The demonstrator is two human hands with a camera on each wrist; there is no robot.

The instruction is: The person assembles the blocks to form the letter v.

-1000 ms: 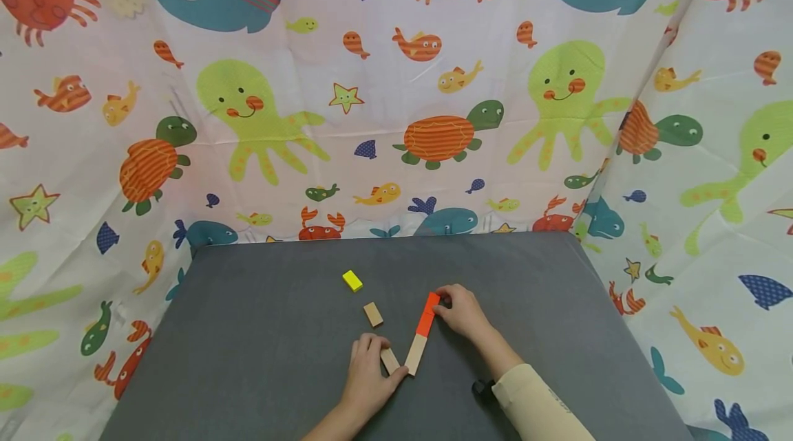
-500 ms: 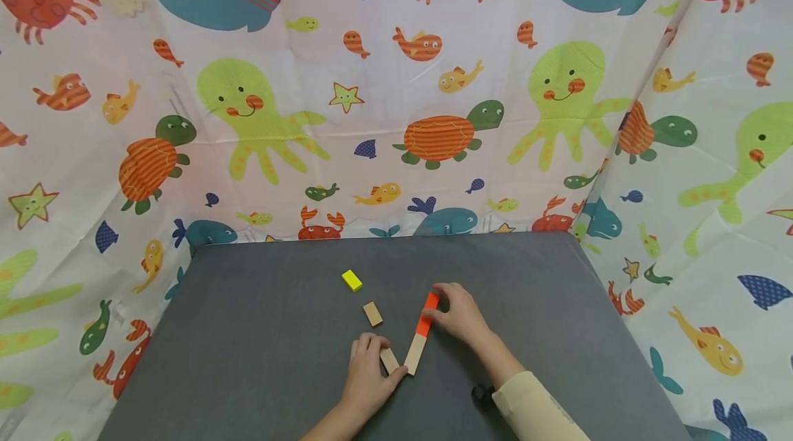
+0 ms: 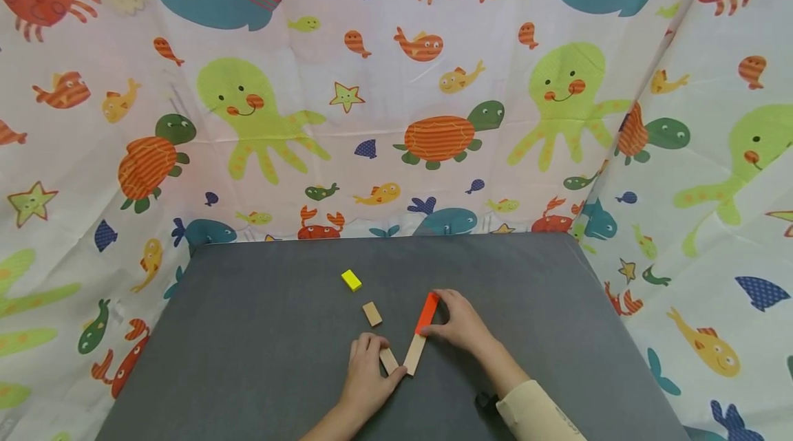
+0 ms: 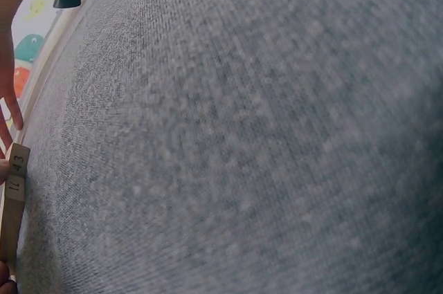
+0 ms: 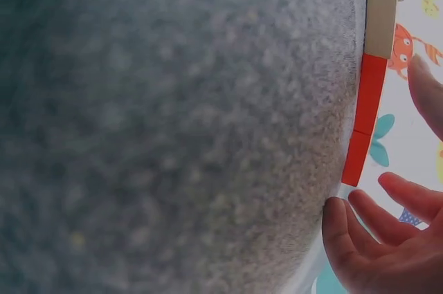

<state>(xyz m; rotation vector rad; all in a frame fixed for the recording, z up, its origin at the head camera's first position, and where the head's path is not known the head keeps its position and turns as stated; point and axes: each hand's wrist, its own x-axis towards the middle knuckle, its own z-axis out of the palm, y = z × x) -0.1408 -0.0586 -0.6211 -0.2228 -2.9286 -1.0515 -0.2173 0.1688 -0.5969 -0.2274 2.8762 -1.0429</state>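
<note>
My left hand (image 3: 365, 373) holds a short plain wooden block (image 3: 389, 360) between its thumb and fingers. Its thumb tip reaches the near end of a plain wooden block (image 3: 415, 355) in a slanted row. Two red blocks (image 5: 372, 93) continue that row away from me, end to end. Around the red blocks my right hand (image 3: 461, 323) is spread, fingers by the far end and thumb near where red meets plain wood. In the right wrist view the right thumb (image 5: 426, 90) stands apart from the row. Dark numbers mark the ends of wooden blocks (image 4: 17, 162) in the left wrist view.
A loose plain block (image 3: 372, 314) lies beyond the left hand, with a yellow block (image 3: 351, 281) farther back. Grey cloth covers the table (image 3: 266, 331). A curtain (image 3: 365, 124) printed with sea animals hangs behind and at both sides.
My right hand has slid a little toward me along the red blocks; its thumb is now near the plain block. The left hand and the blocks stay about where they were.
</note>
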